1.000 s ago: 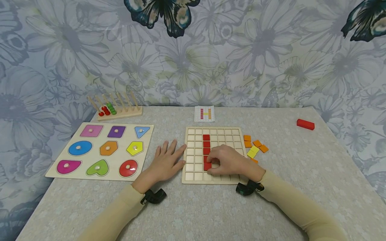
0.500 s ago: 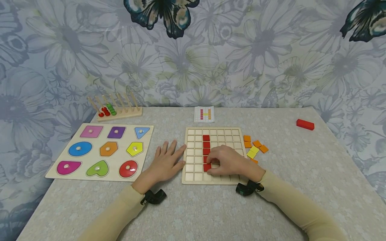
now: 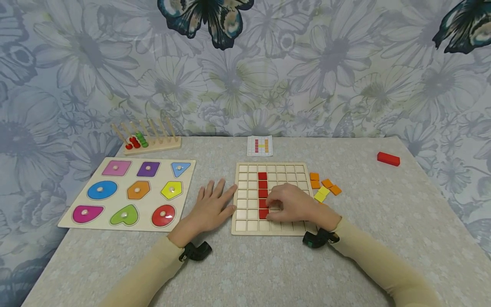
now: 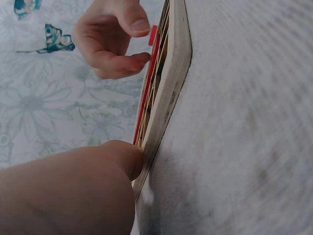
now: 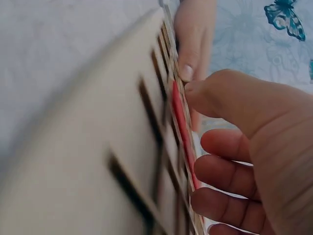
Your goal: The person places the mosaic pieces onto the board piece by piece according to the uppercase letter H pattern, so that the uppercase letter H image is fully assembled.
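At far left, a shape board [image 3: 145, 213] is lying on the bench [image 3: 245, 273], its nine recesses holding knobbed shapes; behind it, a peg stand [image 3: 165, 145] is carrying red and green beads on its left-hand pegs. Next, the left hand [image 3: 210, 211] is spreading its fingers and grasping nothing, forefinger and thumb resting at the left edge of the grid board [image 3: 253, 233]. Any uneven push there is risking a shifted board and jolted tiles.

In the grid's third column, five red tiles [image 3: 262, 193] are sitting in neighbouring cells. In the left wrist view one is apparently sticking up beside the right hand [image 3: 293, 204], so a brushing fingertip could be tipping it or dragging it askew. That hand is bending its fingers with the thumb parted from them, seemingly gripping nothing; whether it is touching a tile, I cannot tell.

Further right, orange tiles [image 3: 314, 176] and yellow tiles [image 3: 321, 194] are lying loose near the right wrist, where a careless sweep could be scattering them. A red block [image 3: 388, 158] is resting well apart.
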Motion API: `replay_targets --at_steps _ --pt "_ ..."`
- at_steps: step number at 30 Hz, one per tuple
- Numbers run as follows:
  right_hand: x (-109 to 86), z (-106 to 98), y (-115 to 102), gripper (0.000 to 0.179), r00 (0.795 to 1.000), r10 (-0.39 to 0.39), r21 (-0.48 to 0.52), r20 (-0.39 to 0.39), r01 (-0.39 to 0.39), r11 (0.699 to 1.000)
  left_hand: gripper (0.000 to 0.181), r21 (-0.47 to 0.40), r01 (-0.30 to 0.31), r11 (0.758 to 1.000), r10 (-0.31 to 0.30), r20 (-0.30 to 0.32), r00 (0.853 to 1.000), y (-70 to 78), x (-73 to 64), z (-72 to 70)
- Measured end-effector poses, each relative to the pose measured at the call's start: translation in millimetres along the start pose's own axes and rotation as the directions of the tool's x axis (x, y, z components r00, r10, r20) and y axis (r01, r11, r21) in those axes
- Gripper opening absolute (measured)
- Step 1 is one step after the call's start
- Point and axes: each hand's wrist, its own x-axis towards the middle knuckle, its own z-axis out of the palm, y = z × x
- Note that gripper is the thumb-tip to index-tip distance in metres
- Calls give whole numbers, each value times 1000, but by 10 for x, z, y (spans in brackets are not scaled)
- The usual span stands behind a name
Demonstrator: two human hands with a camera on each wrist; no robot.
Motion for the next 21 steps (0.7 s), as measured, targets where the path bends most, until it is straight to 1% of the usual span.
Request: replay_targets --at_steps 4,7,9,14,18,21 --pt "-137 -141 139 14 997 52 2 -65 -52 999 63 -6 0 1000 0 2 1000 10 2 1" --pt "-271 -243 296 12 988 95 -15 -119 -97 995 63 -4 -3 1000 3 0 1000 11 6 3" --pt "-371 -313 392 13 980 143 -25 -140 -147 989 63 -2 -2 1000 2 0 1000 10 6 3" --pt "-611 -447 590 16 956 250 -35 -154 -259 965 63 -3 5 1000 -5 6 1000 4 9 3" --pt "-791 -478 699 23 943 295 -28 -155 -303 953 64 -5 5 1000 -4 4 1000 2 9 3" --pt "-890 -469 748 30 939 310 -36 -146 -319 947 64 -1 2 1000 -2 -3 1000 -7 9 12"
